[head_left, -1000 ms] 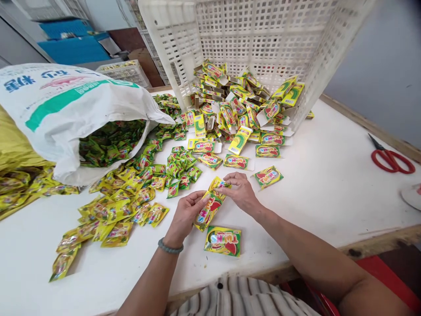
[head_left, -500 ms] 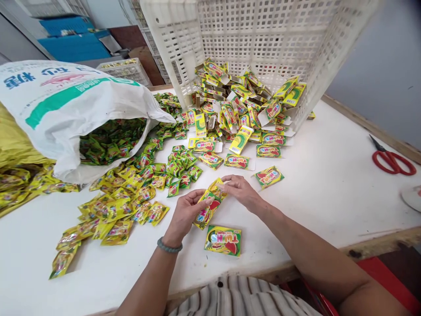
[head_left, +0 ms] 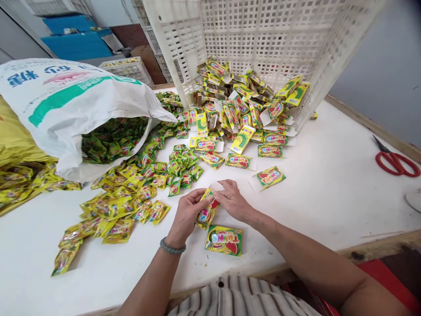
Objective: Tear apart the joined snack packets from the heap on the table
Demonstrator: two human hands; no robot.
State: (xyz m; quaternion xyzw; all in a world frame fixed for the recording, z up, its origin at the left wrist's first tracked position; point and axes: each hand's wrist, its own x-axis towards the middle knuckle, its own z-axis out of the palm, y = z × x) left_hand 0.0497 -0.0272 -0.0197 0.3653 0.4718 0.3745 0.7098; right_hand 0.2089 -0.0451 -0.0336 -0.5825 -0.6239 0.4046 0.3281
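Observation:
A small yellow-and-green candy box (head_left: pixel 207 214) is tilted in my left hand (head_left: pixel 187 214), pinched between thumb and fingers. At its upper end my right hand (head_left: pixel 234 199) grips the top, thumb on the printed face; a white flap shows by the fingertips. Just below on the table lies another candy box (head_left: pixel 223 240), printed side up. Yellow candy packets (head_left: pixel 118 210) spread to the left of my hands, and green candy packets (head_left: pixel 180 164) are heaped beyond them. One candy box with its flap out (head_left: pixel 270 177) rests to the right.
A white plastic crate (head_left: pixel 263 39) lies tipped at the back, with many boxes (head_left: pixel 243 114) spilling from it. To the left, a white woven sack (head_left: pixel 108 101) opens over green packets. Red-handled scissors (head_left: pixel 396 163) lie at the far right of the white table (head_left: pixel 329 175).
The yellow packet at the box's upper end is out of sight now. My right hand has closed in on that end, and a white flap shows there.

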